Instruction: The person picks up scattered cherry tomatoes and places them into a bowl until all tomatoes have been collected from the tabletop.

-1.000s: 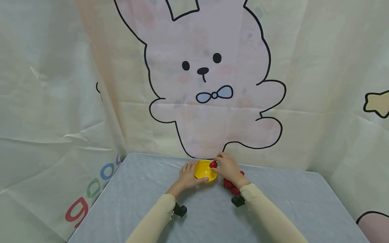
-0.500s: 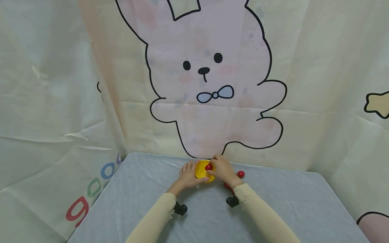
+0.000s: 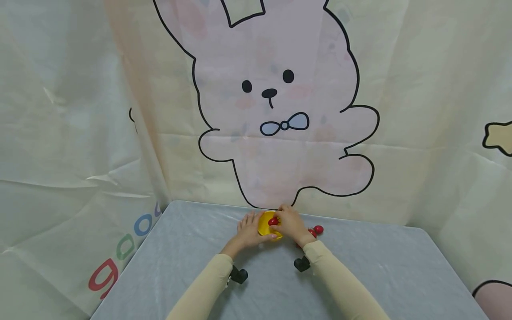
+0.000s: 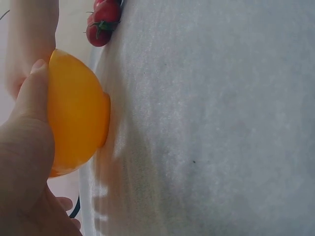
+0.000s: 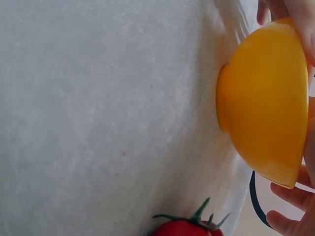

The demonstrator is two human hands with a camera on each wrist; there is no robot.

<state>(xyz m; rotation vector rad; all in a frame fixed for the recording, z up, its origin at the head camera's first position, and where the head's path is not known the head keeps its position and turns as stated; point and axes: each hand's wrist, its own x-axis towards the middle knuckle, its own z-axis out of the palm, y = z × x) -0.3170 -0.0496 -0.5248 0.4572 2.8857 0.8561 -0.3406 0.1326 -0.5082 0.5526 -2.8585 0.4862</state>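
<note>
A yellow bowl (image 3: 264,230) stands upright near the table's far edge. My left hand (image 3: 247,232) holds it from the left, thumb at the near rim and fingers along the far left side; the left wrist view shows that thumb (image 4: 33,93) against the bowl wall. Over the bowl's mouth, my right hand (image 3: 291,225) pinches a red cherry tomato (image 3: 273,221). More cherry tomatoes (image 3: 318,229) with green stems lie on the table just right of the bowl, partly hidden by the right wrist. One tomato (image 5: 182,228) shows at the bottom of the right wrist view.
A pale grey-blue cloth covers the table (image 3: 384,266). Behind it hangs a curtain (image 3: 416,178) printed with a cartoon animal, close to the table's far edge. Black wrist-worn camera mounts (image 3: 239,275) stick out under both forearms.
My right hand has moved left with the tomato, from the bowl's right rim to over its middle. Tomatoes behind the wrist have come into view. The left hand stays on the bowl.
</note>
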